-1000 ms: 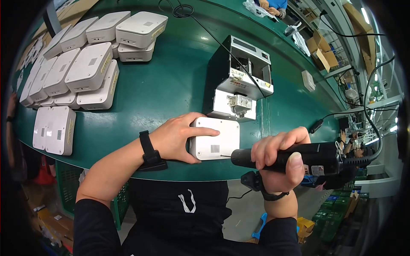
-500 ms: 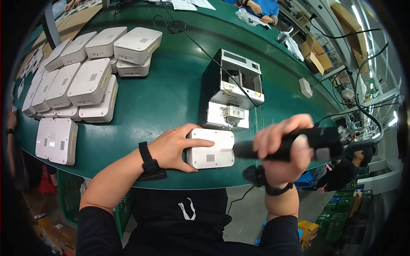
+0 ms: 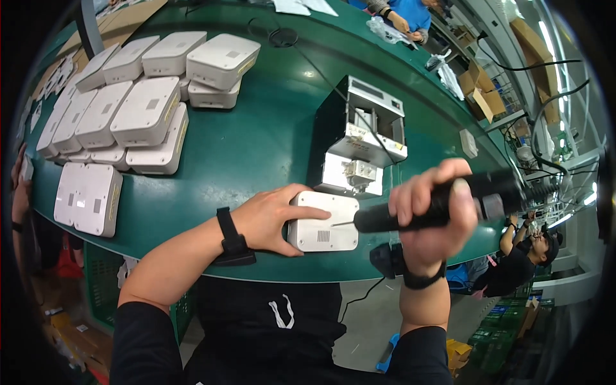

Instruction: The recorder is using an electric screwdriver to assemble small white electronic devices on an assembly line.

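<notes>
White box: lies flat on the worktop, close to its near edge, just in front of the machine; the box has rounded corners, screw holes at the corners and a small square vent on the upper face.
Left hand: the hand holds the box at its left end, fingers spread around it, the index finger laid across the top and the thumb at the near left corner.
Right hand: the hand has its fingers wrapped around a black screwdriver, the thumb pressed along the side facing the wearer.
Bit: thin, pointing left from the screwdriver's nose, its tip over the right half of the box; whether it touches, I cannot tell.
Wrists: a black band on each.
Machine: black and silver, boxy, standing beyond the box; a dark cable runs across it.
Stack: many similar white units piled on the far left of the worktop, with two more side by side nearer the wearer.
Further out: a co-worker in blue at the top, another in a black cap at right, and a green crate below the worktop at left.
</notes>
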Tool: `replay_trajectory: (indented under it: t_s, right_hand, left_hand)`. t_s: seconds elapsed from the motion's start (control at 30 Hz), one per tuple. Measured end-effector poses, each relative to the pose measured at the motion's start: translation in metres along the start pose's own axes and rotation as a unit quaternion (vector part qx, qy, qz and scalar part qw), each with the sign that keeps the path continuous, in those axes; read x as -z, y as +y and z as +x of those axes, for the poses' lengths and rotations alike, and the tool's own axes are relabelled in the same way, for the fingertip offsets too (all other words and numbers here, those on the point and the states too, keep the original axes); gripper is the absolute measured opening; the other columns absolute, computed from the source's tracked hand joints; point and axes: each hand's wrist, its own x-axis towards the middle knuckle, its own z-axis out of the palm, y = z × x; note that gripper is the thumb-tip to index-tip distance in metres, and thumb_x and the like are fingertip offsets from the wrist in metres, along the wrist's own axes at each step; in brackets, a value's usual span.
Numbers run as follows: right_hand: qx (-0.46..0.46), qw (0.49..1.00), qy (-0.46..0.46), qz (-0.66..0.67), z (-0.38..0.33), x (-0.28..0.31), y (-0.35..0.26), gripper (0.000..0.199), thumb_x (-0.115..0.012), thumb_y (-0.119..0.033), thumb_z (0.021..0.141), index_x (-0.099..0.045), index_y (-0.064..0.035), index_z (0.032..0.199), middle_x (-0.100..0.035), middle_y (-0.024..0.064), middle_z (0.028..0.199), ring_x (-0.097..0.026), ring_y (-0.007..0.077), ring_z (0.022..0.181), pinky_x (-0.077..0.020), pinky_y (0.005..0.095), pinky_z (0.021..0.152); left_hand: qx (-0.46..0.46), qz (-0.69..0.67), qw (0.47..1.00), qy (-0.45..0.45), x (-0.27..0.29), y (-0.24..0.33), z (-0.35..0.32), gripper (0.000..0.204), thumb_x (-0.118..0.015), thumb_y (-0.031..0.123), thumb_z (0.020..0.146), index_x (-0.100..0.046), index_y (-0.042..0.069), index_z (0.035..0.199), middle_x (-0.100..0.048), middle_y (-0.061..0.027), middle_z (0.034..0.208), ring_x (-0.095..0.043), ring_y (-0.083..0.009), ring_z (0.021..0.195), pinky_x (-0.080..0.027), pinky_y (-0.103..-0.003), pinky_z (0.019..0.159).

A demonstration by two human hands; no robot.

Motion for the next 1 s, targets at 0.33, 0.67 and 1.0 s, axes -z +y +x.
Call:
replay_trajectory:
  t_s: [0.33, 0.67, 1.0]
  right_hand:
    - [-0.062, 0.994, -0.050, -0.077, -0.037, -0.048, -0.011, 0.044, -0.067, -0.044, 0.086, -0.041, -0.0103, 0.097, -0.052, 0.0053, 0.065, -0.052, 0.0190, 0.052, -0.0453, 0.0361, 0.056]
    - [-0.099, 0.986, -0.065, -0.115, -0.046, -0.062, -0.001, 0.047, -0.070, -0.045, 0.084, -0.040, -0.0114, 0.095, -0.053, 0.0051, 0.065, -0.053, 0.0191, 0.054, -0.0468, 0.0366, 0.058]
    - [-0.028, 0.993, -0.069, -0.091, -0.041, -0.050, 0.007, 0.033, -0.061, -0.035, 0.091, -0.042, -0.0089, 0.099, -0.051, 0.0050, 0.065, -0.049, 0.0179, 0.051, -0.0444, 0.0353, 0.054]
  left_hand:
    - [-0.018, 0.015, 1.000, 0.015, -0.006, -0.006, 0.000, 0.076, -0.088, 0.028, 0.058, -0.061, 0.029, 0.130, -0.051, -0.0178, 0.129, -0.057, -0.0354, 0.114, -0.050, -0.042, 0.094]
    - [0.001, 0.014, 0.999, 0.031, -0.007, -0.011, -0.005, 0.074, -0.087, 0.032, 0.058, -0.064, 0.029, 0.128, -0.052, -0.0205, 0.130, -0.058, -0.0361, 0.114, -0.051, -0.042, 0.095]
    - [-0.008, 0.007, 1.000, 0.026, -0.004, 0.003, 0.001, 0.074, -0.087, 0.033, 0.058, -0.064, 0.026, 0.127, -0.053, -0.0204, 0.129, -0.059, -0.0366, 0.112, -0.051, -0.041, 0.094]
